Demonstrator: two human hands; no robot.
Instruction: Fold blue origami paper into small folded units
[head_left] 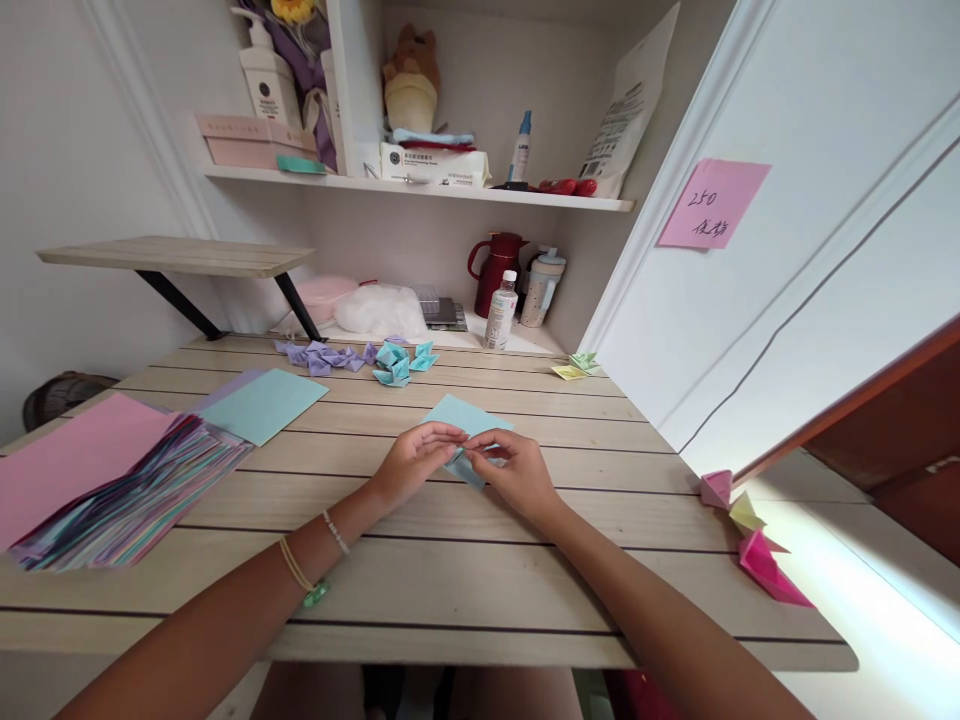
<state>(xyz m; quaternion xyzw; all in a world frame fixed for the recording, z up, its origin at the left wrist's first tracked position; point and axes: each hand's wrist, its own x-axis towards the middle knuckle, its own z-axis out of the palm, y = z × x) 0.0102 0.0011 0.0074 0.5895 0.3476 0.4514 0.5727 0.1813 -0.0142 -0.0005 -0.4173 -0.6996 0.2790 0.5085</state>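
A light blue sheet of origami paper (466, 412) is on the wooden table in front of me, with its near part folded or lifted under my fingers. My left hand (420, 458) pinches the paper's near part from the left. From the right, my right hand (517, 472) pinches it too, and the fingertips of both hands meet. The fingers partly hide the fold between them. A small piece of the blue paper shows below the hands, by the right thumb.
Left lies a thick stack of coloured paper (150, 490) under a pink sheet (90, 450), beside a light blue sheet (266, 402). Folded purple pieces (322, 358) and blue pieces (394, 362) sit at the back. Pink folded paper (769, 570) lies at the right edge. A bottle (501, 312) stands behind.
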